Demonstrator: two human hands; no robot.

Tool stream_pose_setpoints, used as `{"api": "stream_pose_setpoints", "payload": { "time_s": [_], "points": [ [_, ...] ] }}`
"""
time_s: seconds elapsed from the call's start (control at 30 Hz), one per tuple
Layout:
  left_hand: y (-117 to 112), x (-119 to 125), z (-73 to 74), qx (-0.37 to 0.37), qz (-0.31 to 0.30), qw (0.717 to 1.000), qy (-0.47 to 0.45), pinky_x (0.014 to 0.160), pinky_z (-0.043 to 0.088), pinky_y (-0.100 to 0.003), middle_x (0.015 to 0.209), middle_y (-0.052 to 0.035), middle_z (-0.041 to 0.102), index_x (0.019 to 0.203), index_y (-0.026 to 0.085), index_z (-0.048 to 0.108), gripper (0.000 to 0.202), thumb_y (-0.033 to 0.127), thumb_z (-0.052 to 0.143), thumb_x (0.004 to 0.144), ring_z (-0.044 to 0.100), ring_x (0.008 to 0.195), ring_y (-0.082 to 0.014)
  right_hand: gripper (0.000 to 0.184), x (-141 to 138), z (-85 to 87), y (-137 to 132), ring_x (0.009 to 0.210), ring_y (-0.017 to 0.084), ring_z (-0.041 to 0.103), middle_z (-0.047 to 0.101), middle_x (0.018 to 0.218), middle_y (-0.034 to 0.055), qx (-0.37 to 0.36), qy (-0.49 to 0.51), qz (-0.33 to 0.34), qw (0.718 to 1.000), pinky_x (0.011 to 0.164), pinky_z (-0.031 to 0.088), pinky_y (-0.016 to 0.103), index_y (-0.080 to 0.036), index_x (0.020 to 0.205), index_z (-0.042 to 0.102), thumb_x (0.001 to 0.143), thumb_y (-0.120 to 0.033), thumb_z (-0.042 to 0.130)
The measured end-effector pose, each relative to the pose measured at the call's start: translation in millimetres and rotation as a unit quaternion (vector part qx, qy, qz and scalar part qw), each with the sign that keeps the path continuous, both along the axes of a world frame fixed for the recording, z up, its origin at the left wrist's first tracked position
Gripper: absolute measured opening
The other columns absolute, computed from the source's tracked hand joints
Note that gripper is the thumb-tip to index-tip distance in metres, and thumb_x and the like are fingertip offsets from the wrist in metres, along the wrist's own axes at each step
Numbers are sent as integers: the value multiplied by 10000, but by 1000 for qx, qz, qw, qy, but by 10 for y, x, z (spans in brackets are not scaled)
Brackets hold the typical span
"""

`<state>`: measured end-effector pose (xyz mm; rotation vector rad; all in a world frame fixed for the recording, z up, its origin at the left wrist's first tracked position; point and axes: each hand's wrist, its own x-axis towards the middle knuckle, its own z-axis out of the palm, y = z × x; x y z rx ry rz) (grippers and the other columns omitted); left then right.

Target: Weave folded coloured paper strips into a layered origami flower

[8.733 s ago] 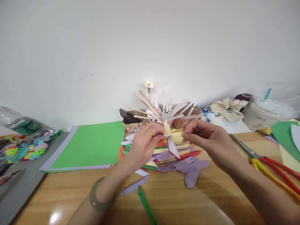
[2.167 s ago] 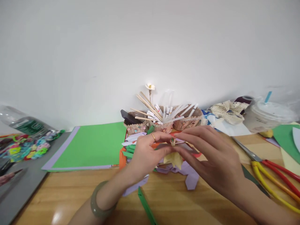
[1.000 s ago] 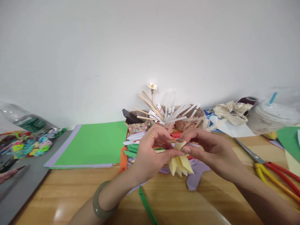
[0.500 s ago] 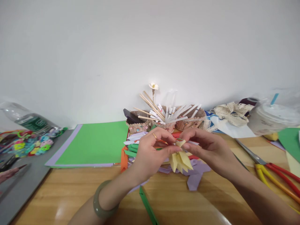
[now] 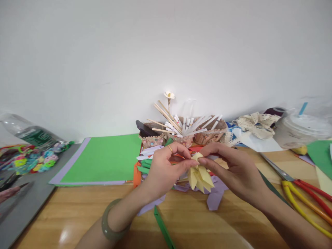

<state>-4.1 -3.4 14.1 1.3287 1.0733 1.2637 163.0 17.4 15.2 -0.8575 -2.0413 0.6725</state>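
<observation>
Between my two hands is a pale yellow folded paper piece point(image 5: 200, 180), with pointed flaps fanning down like petals. My left hand point(image 5: 168, 169) pinches its upper left side between thumb and index finger. Opposite, my right hand point(image 5: 228, 166) pinches the top from the right, the fingertips of both hands almost touching. Behind and below the yellow paper lie purple paper strips point(image 5: 215, 199). Green strips point(image 5: 145, 166) and an orange strip point(image 5: 137, 174) lie left of my left hand. A folded green strip point(image 5: 164, 226) rests on the wooden table point(image 5: 85, 214) nearer to me.
Green paper sheets point(image 5: 111, 159) lie at left, beside a grey mat point(image 5: 28, 207) with colourful beads point(image 5: 38, 159) and a bottle point(image 5: 33, 135). Baskets point(image 5: 153, 140) of sticks and pens stand against the wall. Scissors point(image 5: 287, 181), lace point(image 5: 256, 125) and a lidded cup point(image 5: 302, 128) are at right.
The top of the yellow paper has turned slightly, and its flaps look more spread. My fingertips have shifted a little, both hands keeping their pinch.
</observation>
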Motion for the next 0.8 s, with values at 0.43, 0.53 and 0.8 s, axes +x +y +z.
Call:
{"api": "stream_pose_setpoints", "payload": {
  "time_s": [0.43,0.53,0.8],
  "points": [
    [0,-61,80,45,-35,998,32,566,482,-201,672,-2,598,672,152,595,91,179,681,660,556,611,-92,105,-16,53,-63,564,93,580,625,649,-26,67,-13,-20,997,526,461,188,-198,750,566,780,-98,556],
    [-12,-54,61,86,-13,995,53,569,474,-196,657,2,590,655,155,596,68,159,658,682,556,617,-92,120,-36,56,-91,555,100,583,629,641,-20,162,-29,-47,985,510,447,198,-203,749,543,761,-84,551],
    [-19,-57,-4,151,2,984,97,618,475,-214,721,-14,617,743,172,606,51,133,614,711,570,672,-109,134,-70,74,-122,549,117,604,650,650,-9,233,-40,-75,969,503,462,217,-224,775,528,761,-91,526]
  ]
}}
